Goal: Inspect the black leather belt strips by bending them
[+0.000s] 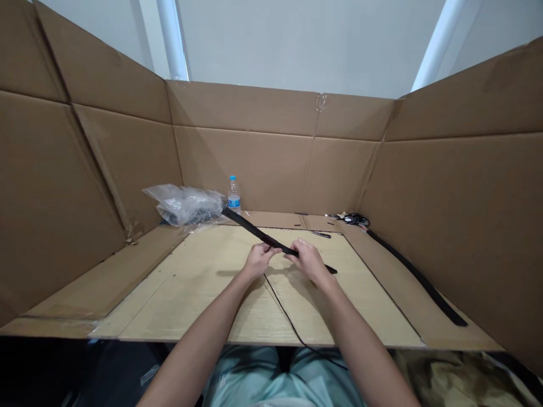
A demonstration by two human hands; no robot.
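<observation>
A long, flat black strip slants across the middle of the view, above the pale board. My left hand pinches it near its middle, fingers closed. Close beside it, my right hand grips the same strip, whose far tip pokes out past that wrist. A thin black cable runs from below my left hand over the board's front edge towards my lap. Where the cable meets the strip is hidden by my fingers.
Cardboard walls enclose the pale board on three sides. A clear plastic bag and a water bottle stand back left. A cutter-like tool, tangled cables and another black strip lie to the right.
</observation>
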